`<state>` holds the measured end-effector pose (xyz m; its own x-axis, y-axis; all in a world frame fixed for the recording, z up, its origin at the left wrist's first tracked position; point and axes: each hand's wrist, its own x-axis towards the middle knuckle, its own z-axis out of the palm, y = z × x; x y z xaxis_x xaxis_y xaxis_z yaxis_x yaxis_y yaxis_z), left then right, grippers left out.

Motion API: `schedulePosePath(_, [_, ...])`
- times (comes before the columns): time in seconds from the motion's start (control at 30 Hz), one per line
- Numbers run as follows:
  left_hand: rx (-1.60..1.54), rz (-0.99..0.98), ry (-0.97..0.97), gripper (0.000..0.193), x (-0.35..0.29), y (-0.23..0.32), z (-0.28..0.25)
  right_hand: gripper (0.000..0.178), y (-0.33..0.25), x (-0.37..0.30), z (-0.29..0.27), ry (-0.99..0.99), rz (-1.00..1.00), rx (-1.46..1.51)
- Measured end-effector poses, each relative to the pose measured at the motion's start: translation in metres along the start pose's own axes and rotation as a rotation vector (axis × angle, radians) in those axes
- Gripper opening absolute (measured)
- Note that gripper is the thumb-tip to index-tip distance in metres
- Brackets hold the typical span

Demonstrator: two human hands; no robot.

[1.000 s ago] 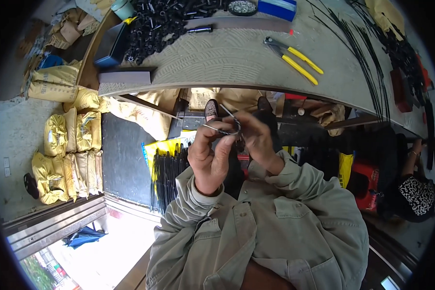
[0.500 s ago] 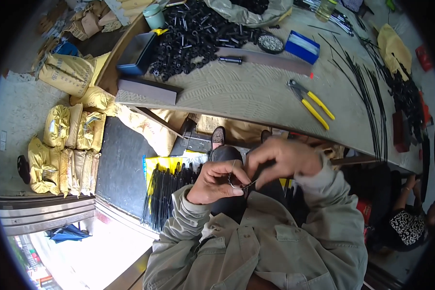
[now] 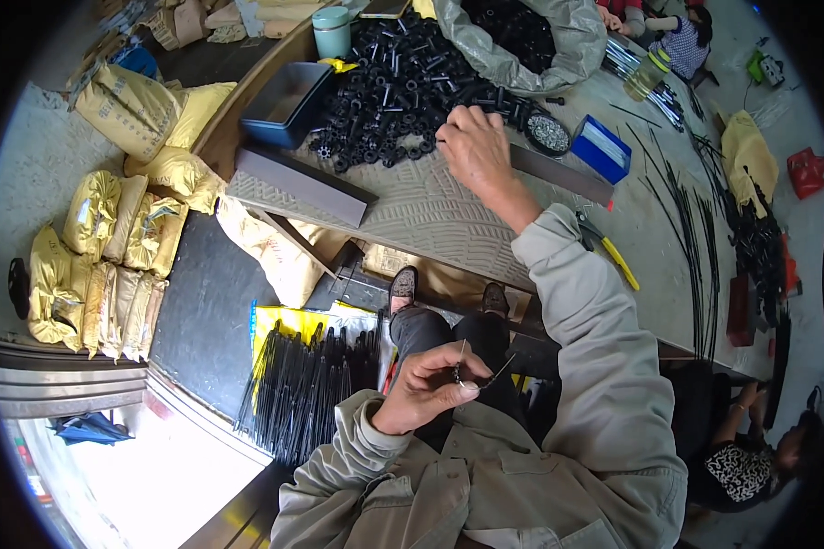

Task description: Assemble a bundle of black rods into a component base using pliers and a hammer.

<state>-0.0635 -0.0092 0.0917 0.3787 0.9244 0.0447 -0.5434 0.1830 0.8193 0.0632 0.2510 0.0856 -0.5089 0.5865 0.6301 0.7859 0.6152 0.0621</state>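
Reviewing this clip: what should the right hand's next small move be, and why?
Probably to pinch one part from the pile of black parts and bring it toward the left hand. The right hand is down at the pile's edge, while the left hand holds a thin piece between thumb and fingers. Whether the right hand already grips something is hidden.

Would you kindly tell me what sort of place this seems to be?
This looks like a small hand-assembly workshop: a heap of black parts covers part of the workbench, yellow-handled pliers lie on it, and filled sacks are grouped to the left.
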Motion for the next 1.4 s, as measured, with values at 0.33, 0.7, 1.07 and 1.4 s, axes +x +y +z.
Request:
schedulePosePath(0.33, [0.0, 0.291, 0.15, 0.024, 0.015, -0.009, 0.023, 0.011, -0.047, -0.059, -0.193, -0.517, 0.562, 1.523])
schedulePosePath(0.7, [-0.156, 0.23, 0.173, 0.016, 0.027, -0.023, 0.087, 0.011, -0.036, -0.118, -0.242, -0.33, 0.08, 0.829])
schedulePosePath(1.07, [-0.139, 0.296, 0.201, 0.019, 0.033, -0.035, 0.102, 0.02, -0.026, -0.139, -0.237, -0.139, 0.163, 0.884])
schedulePosePath(1.4, [-0.247, 0.162, 0.069, 0.021, 0.029, -0.032, 0.068, 0.022, -0.064, -0.141, -0.236, 0.068, 0.095, 0.453])
